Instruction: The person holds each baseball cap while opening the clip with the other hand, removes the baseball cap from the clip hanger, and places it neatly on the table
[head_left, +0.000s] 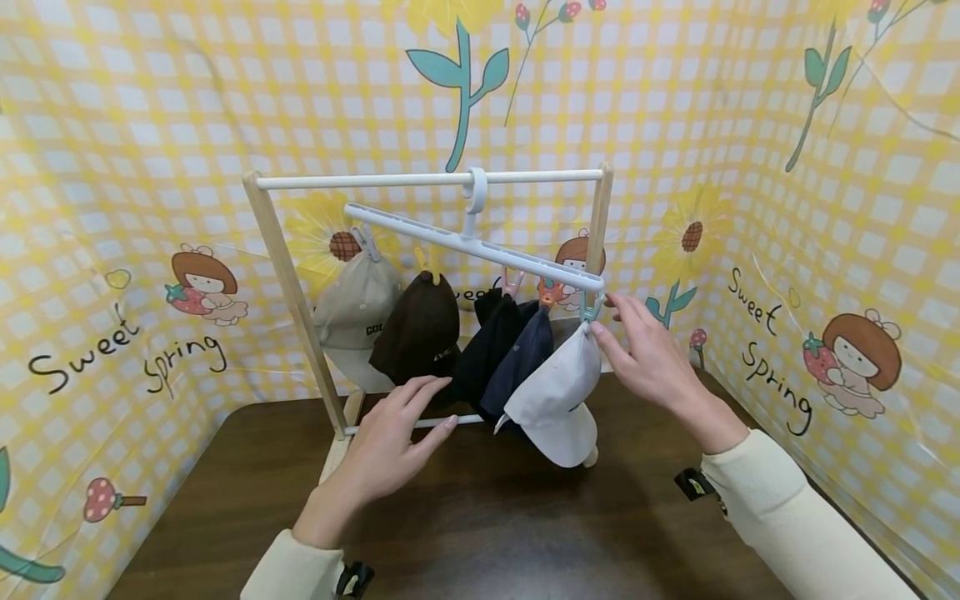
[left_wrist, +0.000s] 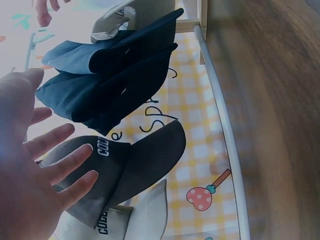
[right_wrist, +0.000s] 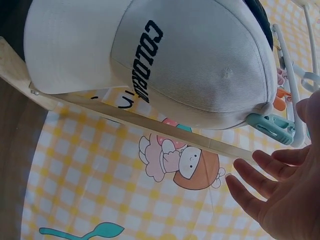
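A white hanger (head_left: 420, 229) hangs tilted from the rack, its right end lower, with several caps clipped along it. At that low end a teal clip (right_wrist: 272, 129) holds a white cap (head_left: 558, 396) with dark lettering. My right hand (head_left: 651, 354) is beside this clip, fingers spread and nothing in them. In front of the dark brown cap (head_left: 420, 329) and the black cap (head_left: 487, 350), my left hand (head_left: 393, 437) is held with fingers extended, holding nothing. A navy cap (head_left: 521, 362) hangs against the white one; a beige cap (head_left: 356, 304) is at the high end.
The rack has wooden posts (head_left: 288, 292) and a white top rod (head_left: 360, 180), plus a lower white rod (left_wrist: 225, 115). It stands on a dark brown table (head_left: 487, 533). Yellow checked cloth (head_left: 135, 183) with cartoon prints surrounds the back and sides.
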